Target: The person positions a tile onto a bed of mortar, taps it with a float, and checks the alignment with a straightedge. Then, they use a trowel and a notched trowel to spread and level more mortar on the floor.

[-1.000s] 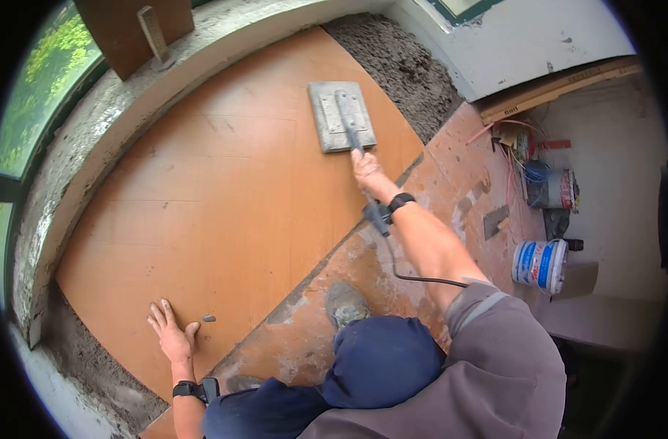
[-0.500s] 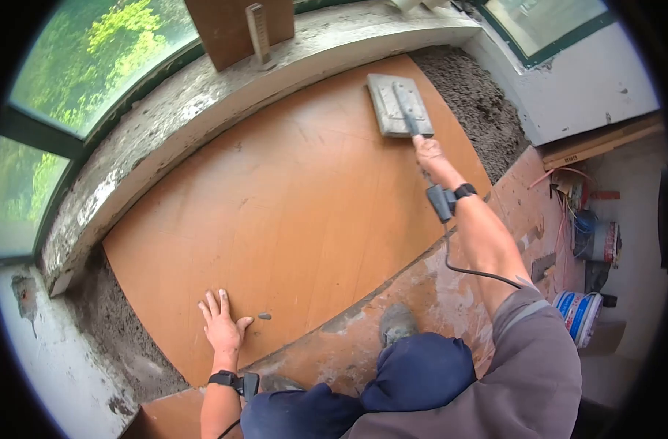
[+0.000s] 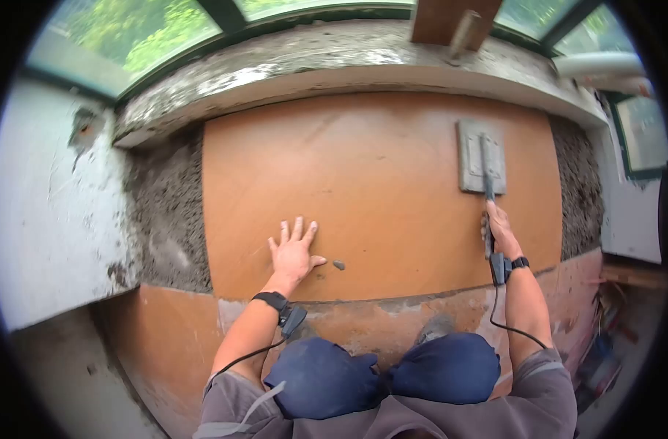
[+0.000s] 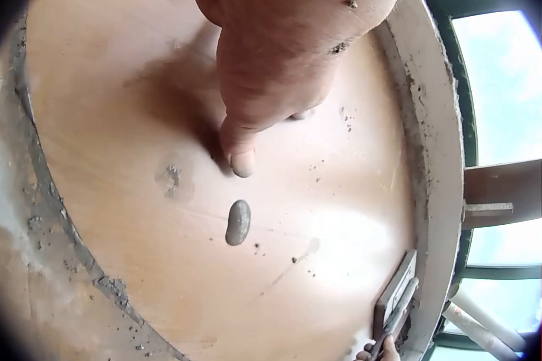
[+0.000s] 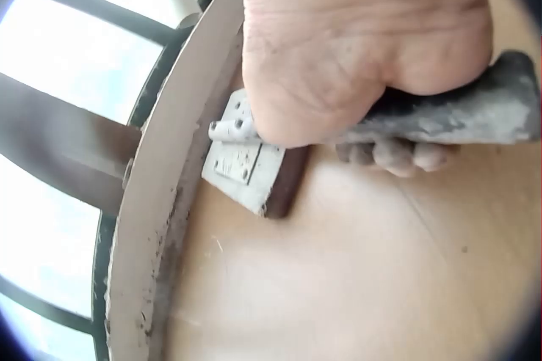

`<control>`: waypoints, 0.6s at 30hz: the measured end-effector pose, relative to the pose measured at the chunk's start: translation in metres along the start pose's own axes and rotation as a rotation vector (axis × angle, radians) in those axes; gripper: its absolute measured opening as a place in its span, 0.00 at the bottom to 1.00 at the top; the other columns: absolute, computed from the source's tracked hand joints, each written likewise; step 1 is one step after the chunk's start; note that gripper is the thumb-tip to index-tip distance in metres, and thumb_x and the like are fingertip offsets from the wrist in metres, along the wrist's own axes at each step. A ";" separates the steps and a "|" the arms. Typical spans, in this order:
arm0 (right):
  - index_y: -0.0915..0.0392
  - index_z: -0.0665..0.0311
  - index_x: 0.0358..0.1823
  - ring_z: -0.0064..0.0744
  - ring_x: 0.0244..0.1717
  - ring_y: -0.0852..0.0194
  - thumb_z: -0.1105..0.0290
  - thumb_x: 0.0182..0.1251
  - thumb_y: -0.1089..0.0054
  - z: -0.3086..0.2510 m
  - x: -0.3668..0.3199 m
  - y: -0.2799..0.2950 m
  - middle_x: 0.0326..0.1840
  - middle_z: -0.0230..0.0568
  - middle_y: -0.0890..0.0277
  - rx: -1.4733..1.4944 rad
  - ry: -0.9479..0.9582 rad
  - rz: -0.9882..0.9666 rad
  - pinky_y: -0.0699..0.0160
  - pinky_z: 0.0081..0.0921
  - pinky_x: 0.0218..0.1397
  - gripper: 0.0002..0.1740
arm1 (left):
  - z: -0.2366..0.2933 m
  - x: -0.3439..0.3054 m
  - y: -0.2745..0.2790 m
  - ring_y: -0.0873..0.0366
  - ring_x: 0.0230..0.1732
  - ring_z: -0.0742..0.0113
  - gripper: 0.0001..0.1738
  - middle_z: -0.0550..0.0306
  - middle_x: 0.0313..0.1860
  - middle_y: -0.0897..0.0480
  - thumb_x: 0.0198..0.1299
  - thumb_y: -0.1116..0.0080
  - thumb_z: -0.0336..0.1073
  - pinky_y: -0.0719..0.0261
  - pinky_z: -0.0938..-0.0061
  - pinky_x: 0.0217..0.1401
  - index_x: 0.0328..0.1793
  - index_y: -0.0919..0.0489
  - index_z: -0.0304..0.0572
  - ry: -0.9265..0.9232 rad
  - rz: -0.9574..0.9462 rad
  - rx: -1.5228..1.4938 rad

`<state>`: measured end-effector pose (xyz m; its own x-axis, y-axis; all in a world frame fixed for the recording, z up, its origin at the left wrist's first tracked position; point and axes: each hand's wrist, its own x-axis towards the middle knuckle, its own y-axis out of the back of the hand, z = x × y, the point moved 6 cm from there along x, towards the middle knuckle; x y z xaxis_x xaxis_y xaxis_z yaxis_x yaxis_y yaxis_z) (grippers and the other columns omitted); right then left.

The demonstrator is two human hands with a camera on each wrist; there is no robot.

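A large orange-brown tile (image 3: 392,227) lies in front of me, with grey mortar showing past both ends. My left hand (image 3: 294,256) rests on its left part, fingers spread and palm down. Beside that thumb sits a small grey lump (image 4: 239,222), smooth and oval. My right hand (image 3: 501,228) grips the dark handle of a flat rectangular tile tamper (image 3: 471,157) over the right part of the tile. In the right wrist view, fingers curl under the handle (image 5: 474,111), while the tamper's pale block (image 5: 246,166) shows beyond the hand.
A rough concrete ledge (image 3: 334,80) runs along the tile's far side below the windows. Wet mortar (image 3: 171,212) borders the left end, more mortar (image 3: 579,186) the right. White walls stand at both sides. Stained floor (image 3: 363,325) lies between my knees and the tile.
The head view has swung so the tile lies squarely ahead. My left hand stays spread beside the lump. The tamper, in my right hand throughout, has shifted slightly away from the tile's right end.
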<state>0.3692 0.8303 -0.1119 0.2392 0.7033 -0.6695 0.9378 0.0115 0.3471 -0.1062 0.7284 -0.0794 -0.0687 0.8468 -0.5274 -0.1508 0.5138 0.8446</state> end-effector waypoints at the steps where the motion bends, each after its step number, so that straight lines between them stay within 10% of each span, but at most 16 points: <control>1: 0.35 0.56 0.30 0.20 0.12 0.43 0.42 0.71 0.56 0.005 -0.004 -0.007 0.17 0.27 0.42 0.002 -0.007 0.036 0.43 0.21 0.13 0.25 | -0.017 0.004 0.000 0.57 0.79 0.46 0.52 0.55 0.79 0.49 0.45 0.29 0.56 0.48 0.37 0.71 0.77 0.42 0.62 0.064 0.025 -0.014; 7: 0.36 0.58 0.30 0.20 0.10 0.46 0.41 0.72 0.59 -0.039 -0.058 -0.048 0.16 0.27 0.43 -0.034 0.042 0.044 0.46 0.22 0.11 0.26 | -0.097 0.015 0.017 0.59 0.80 0.52 0.53 0.58 0.81 0.53 0.45 0.29 0.55 0.48 0.36 0.72 0.78 0.45 0.64 0.132 0.034 -0.047; 16: 0.33 0.62 0.35 0.20 0.12 0.43 0.42 0.74 0.62 -0.136 -0.046 -0.208 0.19 0.29 0.38 -0.205 0.897 -0.175 0.44 0.20 0.14 0.28 | -0.114 0.010 0.008 0.60 0.80 0.52 0.52 0.59 0.81 0.53 0.46 0.29 0.53 0.49 0.34 0.72 0.78 0.45 0.69 0.176 0.004 -0.128; 18: 0.33 0.65 0.33 0.25 0.13 0.39 0.43 0.74 0.62 -0.129 -0.036 -0.257 0.18 0.34 0.37 -0.500 0.670 -0.274 0.40 0.25 0.15 0.29 | -0.119 0.006 0.006 0.59 0.80 0.52 0.51 0.60 0.80 0.52 0.47 0.30 0.53 0.49 0.35 0.72 0.77 0.44 0.69 0.167 0.055 -0.181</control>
<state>0.0874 0.8937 -0.0923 -0.3233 0.8975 -0.3001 0.6826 0.4408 0.5829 -0.2246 0.7204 -0.0885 -0.2413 0.8308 -0.5016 -0.3153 0.4217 0.8502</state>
